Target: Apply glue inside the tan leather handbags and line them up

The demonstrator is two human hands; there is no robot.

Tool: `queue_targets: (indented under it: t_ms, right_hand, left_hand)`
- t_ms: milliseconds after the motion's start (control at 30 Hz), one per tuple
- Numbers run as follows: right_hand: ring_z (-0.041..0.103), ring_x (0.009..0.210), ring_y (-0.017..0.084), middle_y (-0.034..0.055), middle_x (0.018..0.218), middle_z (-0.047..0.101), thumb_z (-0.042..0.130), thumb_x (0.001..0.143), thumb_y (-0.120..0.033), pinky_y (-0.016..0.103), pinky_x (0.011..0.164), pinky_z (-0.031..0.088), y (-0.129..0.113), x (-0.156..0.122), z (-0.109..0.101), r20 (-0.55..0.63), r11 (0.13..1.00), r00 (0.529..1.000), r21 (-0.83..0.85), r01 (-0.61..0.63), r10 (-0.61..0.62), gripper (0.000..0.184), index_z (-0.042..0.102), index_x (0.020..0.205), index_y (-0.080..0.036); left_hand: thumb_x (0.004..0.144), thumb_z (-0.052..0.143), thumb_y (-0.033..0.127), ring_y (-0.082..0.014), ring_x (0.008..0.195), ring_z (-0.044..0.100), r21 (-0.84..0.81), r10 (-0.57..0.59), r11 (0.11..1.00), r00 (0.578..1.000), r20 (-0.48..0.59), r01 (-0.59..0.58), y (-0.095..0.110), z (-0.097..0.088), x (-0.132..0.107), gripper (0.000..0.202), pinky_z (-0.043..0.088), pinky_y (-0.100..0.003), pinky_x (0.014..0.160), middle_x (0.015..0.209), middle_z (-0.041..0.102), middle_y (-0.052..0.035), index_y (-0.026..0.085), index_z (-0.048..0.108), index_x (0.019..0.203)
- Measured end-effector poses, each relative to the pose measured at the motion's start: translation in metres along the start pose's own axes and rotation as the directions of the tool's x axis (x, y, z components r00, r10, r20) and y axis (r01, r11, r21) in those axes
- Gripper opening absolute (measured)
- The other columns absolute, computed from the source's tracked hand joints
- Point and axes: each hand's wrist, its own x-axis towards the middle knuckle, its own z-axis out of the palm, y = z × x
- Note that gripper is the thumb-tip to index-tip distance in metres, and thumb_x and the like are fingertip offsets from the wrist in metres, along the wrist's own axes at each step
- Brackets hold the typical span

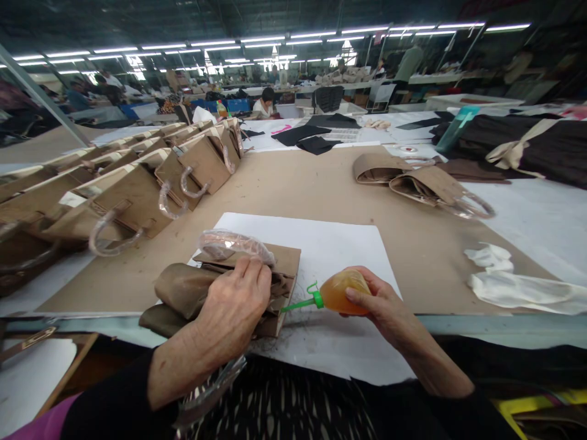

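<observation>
My left hand [236,305] presses down on a tan leather handbag [183,290] lying flat on a white sheet [339,244] at the table's near edge, fingers curled over its folded flap. The bag's plastic-wrapped handle [233,243] lies just beyond my fingers. My right hand [378,299] grips a small amber glue bottle [342,292] with a green nozzle [300,302]. The nozzle tip points left and touches the bag's right edge.
A row of several finished tan handbags [137,195] with wrapped handles runs along the left. Two flat bags [413,180] lie at the back right. Crumpled white plastic [513,278] lies at the right. Dark fabric [541,146] is piled far right. Other people work at distant tables.
</observation>
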Motion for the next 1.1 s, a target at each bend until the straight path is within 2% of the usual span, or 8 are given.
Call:
queue_targets:
  t_ms: [200,467,800,1100]
  right_hand:
    - [0.058,0.083,0.023,0.0049,0.093,0.062,0.072,0.075,-0.040,0.032,0.063,0.053,-0.004,-0.009,0.006,0.006,0.999,0.999,0.027,-0.042,0.041,0.035,0.057,0.100,-0.021]
    - [0.057,0.076,0.020,0.0022,0.086,0.061,0.074,0.074,-0.037,0.027,0.059,0.050,-0.004,-0.020,0.012,0.032,0.997,0.998,0.060,-0.047,0.045,0.033,0.059,0.098,-0.021]
    - [0.058,0.083,0.023,0.0063,0.095,0.063,0.074,0.069,-0.050,0.029,0.061,0.050,-0.001,-0.026,0.016,-0.145,0.988,0.981,0.111,-0.110,0.125,0.041,0.061,0.095,-0.021]
    - [0.058,0.078,0.022,0.0059,0.089,0.063,0.073,0.073,-0.047,0.028,0.058,0.050,0.004,-0.034,0.025,-0.103,0.986,0.987,0.119,-0.114,0.126,0.037,0.060,0.096,-0.020]
  left_hand:
    - [0.076,0.054,0.010,-0.0267,0.090,0.054,-0.021,0.001,1.000,1.000,0.019,0.000,0.000,-0.001,0.000,0.015,0.052,-0.035,0.067,0.094,0.060,-0.0126,0.011,0.059,0.090]
    - [0.076,0.053,0.008,-0.0272,0.091,0.055,-0.022,0.003,1.000,1.000,0.023,-0.002,0.002,-0.001,0.000,0.015,0.052,-0.036,0.068,0.093,0.060,-0.0123,0.011,0.058,0.089]
    - [0.076,0.054,0.009,-0.0254,0.090,0.054,-0.011,-0.004,1.000,1.000,0.029,0.004,0.002,-0.002,-0.001,0.014,0.052,-0.034,0.068,0.094,0.060,-0.0122,0.012,0.058,0.090]
    - [0.076,0.056,0.011,-0.0267,0.092,0.054,-0.026,0.001,1.000,1.000,0.019,-0.001,0.000,0.002,0.001,0.016,0.053,-0.036,0.070,0.095,0.060,-0.0126,0.011,0.058,0.092]
